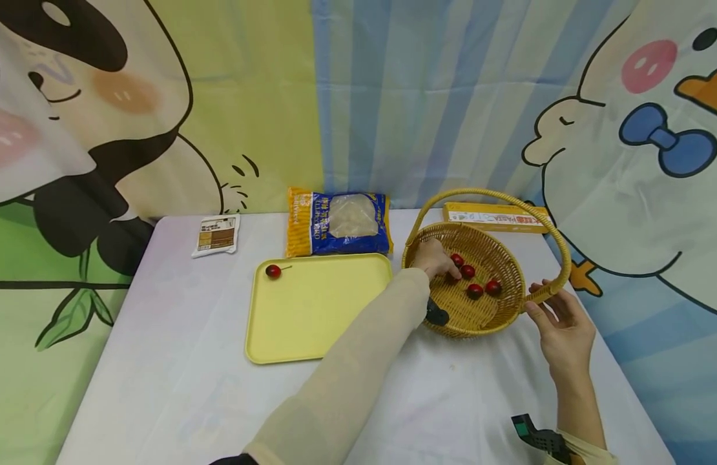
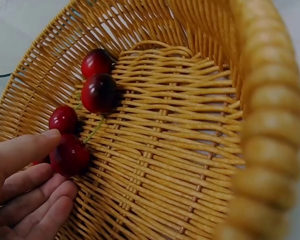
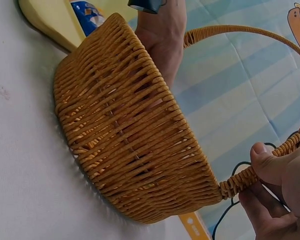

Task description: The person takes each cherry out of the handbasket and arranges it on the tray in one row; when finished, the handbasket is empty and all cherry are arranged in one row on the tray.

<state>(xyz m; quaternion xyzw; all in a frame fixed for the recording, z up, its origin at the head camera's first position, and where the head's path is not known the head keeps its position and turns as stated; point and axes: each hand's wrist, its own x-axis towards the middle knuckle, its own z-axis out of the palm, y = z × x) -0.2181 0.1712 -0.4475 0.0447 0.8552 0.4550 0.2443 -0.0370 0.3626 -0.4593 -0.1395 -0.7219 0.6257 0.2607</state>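
Note:
A round wicker basket (image 1: 498,255) with an arched handle stands at the right of the table, several dark red cherries (image 1: 475,291) lying in it. My left hand (image 1: 435,258) reaches inside over the far-left rim. In the left wrist view, its thumb and fingers pinch a cherry (image 2: 70,155) among the others, with part of another red fruit behind the thumb. My right hand (image 1: 564,329) grips the foot of the basket's handle (image 3: 242,181) between thumb and fingers, at the right side. One cherry (image 1: 273,271) with a stem lies on the yellow tray (image 1: 318,310).
Behind the tray lies a blue and orange food bag (image 1: 349,223). A small white and brown packet (image 1: 217,234) is at the back left. An orange pasta box (image 1: 498,217) lies behind the basket. Printed cloth hangs along the table's back and right edges.

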